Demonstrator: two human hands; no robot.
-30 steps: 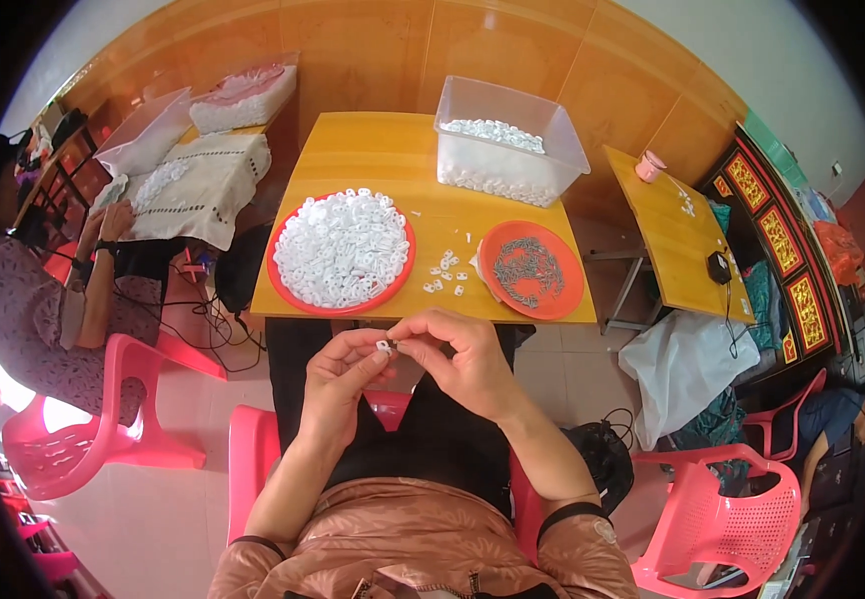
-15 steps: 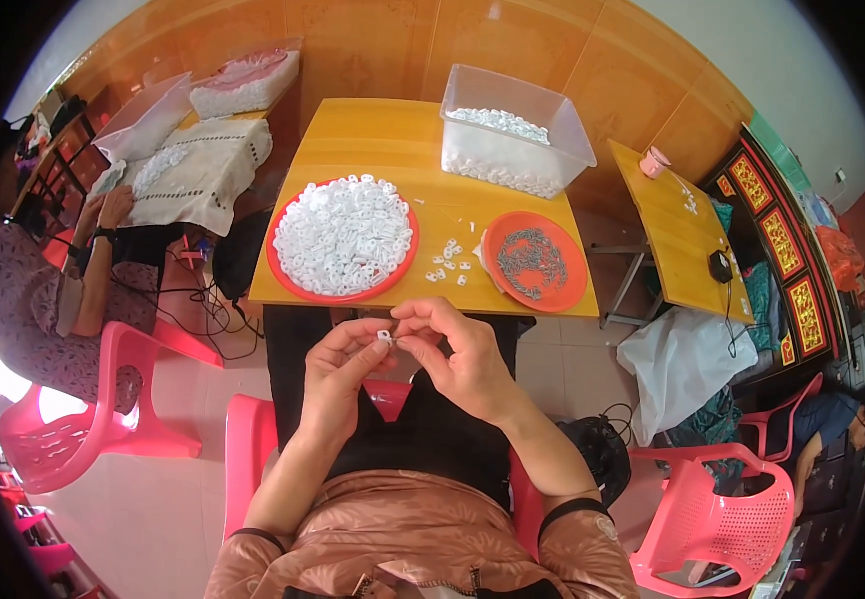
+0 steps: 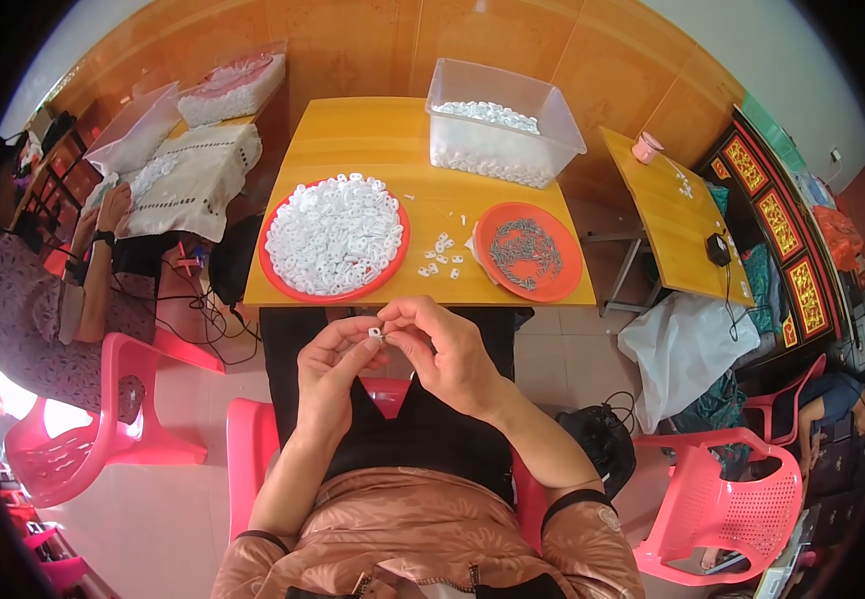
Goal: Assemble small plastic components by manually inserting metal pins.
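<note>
Between the thumb and forefinger of my left hand (image 3: 338,369) is a small white plastic piece (image 3: 375,332) with a dark hole. My right hand (image 3: 442,354) meets it from the right, thumb and forefinger pinched at the piece's edge; whatever they hold is too small to make out. Beyond my hands, on the yellow table (image 3: 353,130), a red round tray (image 3: 405,250) is heaped with similar white pieces (image 3: 333,235). An orange-red plate (image 3: 562,285) to the right carries small grey metal parts (image 3: 524,252). Several loose white pieces (image 3: 442,258) lie between tray and plate.
A clear plastic bin (image 3: 502,150) of white pieces stands at the table's back right. To the left, a person (image 3: 63,309) sits by a cloth-covered table (image 3: 198,180). A pink chair (image 3: 722,499) and a white bag (image 3: 687,349) are at right. Another person (image 3: 832,404) appears at far right.
Both hands stay together at the white piece, with the right fingertips drawn slightly closer to it. The whole view has shifted a little, moving the table and its trays slightly left.
</note>
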